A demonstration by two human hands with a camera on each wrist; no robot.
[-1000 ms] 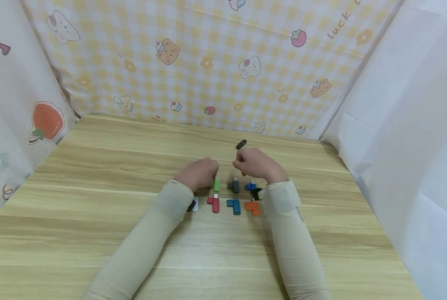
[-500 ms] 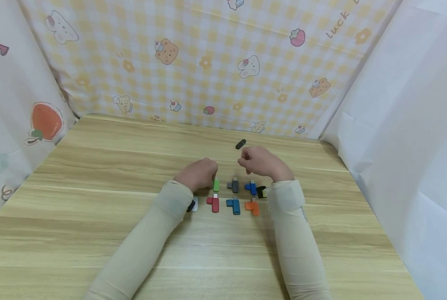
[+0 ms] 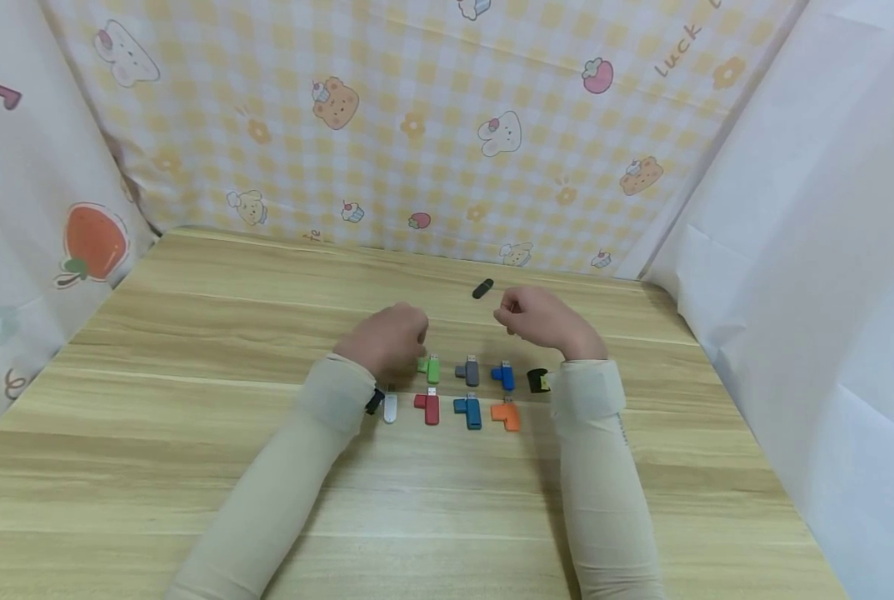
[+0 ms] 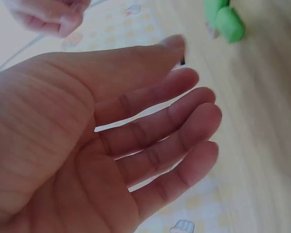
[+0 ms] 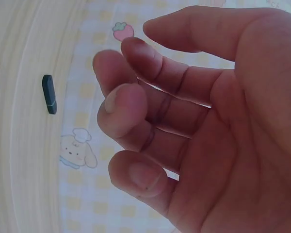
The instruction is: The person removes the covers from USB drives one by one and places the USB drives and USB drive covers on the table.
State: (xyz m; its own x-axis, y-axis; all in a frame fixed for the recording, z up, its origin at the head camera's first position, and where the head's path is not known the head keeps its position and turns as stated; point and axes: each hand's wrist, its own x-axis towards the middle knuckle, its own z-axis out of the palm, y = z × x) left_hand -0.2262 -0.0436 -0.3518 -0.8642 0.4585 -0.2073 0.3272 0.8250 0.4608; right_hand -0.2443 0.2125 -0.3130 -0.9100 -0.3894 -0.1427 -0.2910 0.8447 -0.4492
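Note:
In the head view my left hand (image 3: 388,337) hovers by the green USB stick (image 3: 434,368). Its fingers (image 4: 184,128) are loosely bent and hold nothing in the left wrist view. My right hand (image 3: 544,321) is raised above the table behind the blue USB stick (image 3: 503,376), fingers (image 5: 121,109) slackly curled around nothing. A black USB stick (image 3: 482,288) lies alone beyond the right hand. Between the forearms are a grey stick (image 3: 472,371), a white one (image 3: 390,407), a red one (image 3: 432,408), a teal one (image 3: 472,412) and an orange one (image 3: 510,414).
A small black-and-yellow item (image 3: 537,381) lies beside the right cuff, partly hidden. Near the left cuff is a dark piece (image 3: 375,402), also partly covered. The wooden table (image 3: 417,517) meets a yellow checked curtain (image 3: 417,167) at the back, with white curtains at both sides.
My right hand has moved to the right and slightly back, uncovering the black-and-yellow item. My left hand has lifted back and left from the green USB stick, showing more of it and the white one.

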